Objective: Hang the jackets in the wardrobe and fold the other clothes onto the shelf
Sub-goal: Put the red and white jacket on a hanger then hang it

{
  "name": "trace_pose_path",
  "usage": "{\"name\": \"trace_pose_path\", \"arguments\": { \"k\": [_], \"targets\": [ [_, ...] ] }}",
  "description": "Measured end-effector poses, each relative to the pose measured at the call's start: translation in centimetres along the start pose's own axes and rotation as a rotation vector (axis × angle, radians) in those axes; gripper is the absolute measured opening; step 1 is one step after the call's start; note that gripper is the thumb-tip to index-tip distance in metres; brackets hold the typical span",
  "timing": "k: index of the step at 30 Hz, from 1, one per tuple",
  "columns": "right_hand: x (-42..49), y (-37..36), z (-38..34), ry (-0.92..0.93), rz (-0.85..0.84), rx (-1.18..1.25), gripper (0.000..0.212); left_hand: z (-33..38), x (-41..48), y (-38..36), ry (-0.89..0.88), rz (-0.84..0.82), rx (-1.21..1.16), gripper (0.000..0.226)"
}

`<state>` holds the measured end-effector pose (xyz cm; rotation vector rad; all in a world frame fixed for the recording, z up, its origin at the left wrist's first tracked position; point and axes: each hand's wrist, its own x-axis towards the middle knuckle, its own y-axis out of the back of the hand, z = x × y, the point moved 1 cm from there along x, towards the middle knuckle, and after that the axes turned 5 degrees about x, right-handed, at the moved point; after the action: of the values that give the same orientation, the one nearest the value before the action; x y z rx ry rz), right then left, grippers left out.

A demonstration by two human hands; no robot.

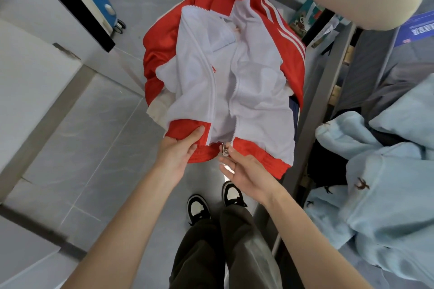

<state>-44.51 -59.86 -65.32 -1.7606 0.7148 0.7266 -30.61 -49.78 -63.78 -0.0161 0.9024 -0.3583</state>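
- Open grey floor (98,138) lies to our left, between the hanging red-and-white jacket (225,82) and the white cabinet (28,82).
- On our right, the bed frame's rail (314,110) crowds the jacket; pale-blue fleece (387,183) heaps beyond it.

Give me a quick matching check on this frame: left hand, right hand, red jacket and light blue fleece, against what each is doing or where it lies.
Column one:
1 left hand
2 right hand
3 red jacket
4 light blue fleece

Column two:
A heaped at the right
B pinches the zipper pull
C front unzipped, white lining showing
D grips the red hem

Pairs: 1-D, 2-B, 3-C, 4-A
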Motion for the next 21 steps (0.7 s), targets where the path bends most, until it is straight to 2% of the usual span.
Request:
{"name": "trace_pose_path", "arguments": {
  "k": [5, 7, 10, 15, 16, 19, 21],
  "targets": [
    [-1.3, 1.0, -1.8, -0.028, -0.122, -0.143, 0.003, -0.8, -0.9, -1.1, -0.019, -0.095, 0.037, 0.024],
    [-1.4, 1.1, -2.3, -0.002, -0.089, -0.258, 0.006, -1.1, -1.1, -1.5, -0.027, -0.116, 0.049, 0.023],
    [-1.4, 1.0, -2.4, 0.059, -0.047, -0.355, 0.022, -1.4, -1.1, -1.9, -0.004, -0.104, 0.044, 0.018],
    [-2.2, 1.2, -2.0, 0.045, -0.044, -0.51, 0.019, -1.9, -1.2, -2.5, 0.014, -0.101, 0.06, 0.013],
    [-2.4, 1.2, -2.0, 0.054, -0.042, -0.589, 0.022, -2.0, -1.3, -2.5, 0.018, -0.103, 0.062, 0.012],
    [-3.0, 0.8, -2.0, 0.119, -0.073, -0.703, 0.053, -2.3, -1.5, -2.5, 0.011, -0.118, 0.068, 0.011],
    [-3.2, 0.6, -1.8, 0.157, -0.076, -0.64, 0.052, -2.5, -1.7, -2.6, -0.004, -0.154, 0.069, 0.015]
  ]
}}
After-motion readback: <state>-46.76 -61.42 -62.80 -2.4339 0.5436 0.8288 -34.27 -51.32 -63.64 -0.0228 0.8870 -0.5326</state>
